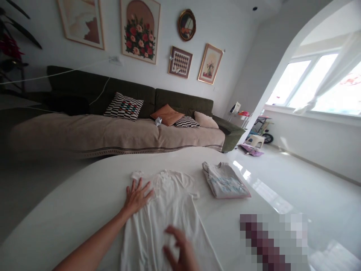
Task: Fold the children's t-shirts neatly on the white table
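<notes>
The left hand point(138, 197) is lying flat, fingers spread wide, on one shoulder of a white, short-sleeved cloth shirt point(172, 201). The right hand point(184, 253) is looking blurry over the shirt's lower part, its thumb and finger standing apart; I cannot tell if it is touching. The shirt is lying on a smooth, white, curved table point(84, 203), which is stretching wide to the hands' left. To their right, a folded, pale grey cloth shirt point(225, 182) is sitting near the table's edge. Ahead, past the far edge, a long, dark green sofa point(183, 98) is standing.
</notes>
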A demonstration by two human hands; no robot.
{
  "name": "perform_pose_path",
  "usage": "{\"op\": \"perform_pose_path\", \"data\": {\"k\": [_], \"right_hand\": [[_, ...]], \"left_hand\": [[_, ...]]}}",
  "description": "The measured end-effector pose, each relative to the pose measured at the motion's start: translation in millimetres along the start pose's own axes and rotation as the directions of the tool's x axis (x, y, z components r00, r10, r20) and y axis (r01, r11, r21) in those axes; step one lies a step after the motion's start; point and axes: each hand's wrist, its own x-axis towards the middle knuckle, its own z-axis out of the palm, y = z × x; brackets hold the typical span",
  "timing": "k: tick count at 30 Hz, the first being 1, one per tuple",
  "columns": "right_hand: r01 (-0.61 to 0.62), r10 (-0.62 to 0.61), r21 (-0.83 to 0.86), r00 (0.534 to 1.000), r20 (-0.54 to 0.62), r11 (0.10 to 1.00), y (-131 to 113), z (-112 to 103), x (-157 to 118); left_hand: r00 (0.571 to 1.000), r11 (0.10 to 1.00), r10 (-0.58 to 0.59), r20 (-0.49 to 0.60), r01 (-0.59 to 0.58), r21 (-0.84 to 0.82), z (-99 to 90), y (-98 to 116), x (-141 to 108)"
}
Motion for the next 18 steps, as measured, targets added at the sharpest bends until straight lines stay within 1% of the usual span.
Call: {"op": "perform_pose_path", "data": {"k": [1,3,5,7,9,12,14,16,18], "right_hand": [[-0.08,0.08,-0.004,0.997,-0.016,0.997,17,-10,27],[-0.246,0.244,-0.027,0.969,-0.046,0.969,49,-23,78],[-0.403,0.399,-0.064,0.914,-0.065,0.913,72,-27,120],[-0.512,0.508,-0.093,0.859,-0.066,0.854,83,-24,146],[-0.574,0.573,-0.1,0.818,-0.042,0.813,87,-18,159],[-0.634,0.637,-0.072,0.771,0.025,0.77,92,-10,166],[-0.666,0.667,-0.037,0.742,0.068,0.745,95,-9,169],[-0.675,0.671,0.007,0.735,0.098,0.738,96,-10,172],[-0.661,0.654,0.059,0.749,0.109,0.748,93,-11,174]], "left_hand": [[1.0,1.0,0.016,-0.019,-0.016,0.006,-0.5,1,0],[0.996,0.998,0.07,-0.058,-0.07,0.008,-1.8,1,0],[0.99,0.992,0.128,-0.057,-0.129,-0.002,-2.6,1,0],[0.988,0.989,0.149,-0.03,-0.149,-0.01,-2.0,-1,0],[0.99,0.99,0.14,-0.011,-0.14,-0.008,-0.3,-2,0],[0.993,0.993,0.117,-0.009,-0.117,-0.006,1.3,-1,0],[0.993,0.993,0.117,-0.008,-0.117,-0.008,0.6,0,0],[0.993,0.993,0.121,-0.008,-0.121,-0.014,-0.9,0,0],[0.992,0.991,0.127,-0.014,-0.127,-0.031,-2.3,0,-1]]}}
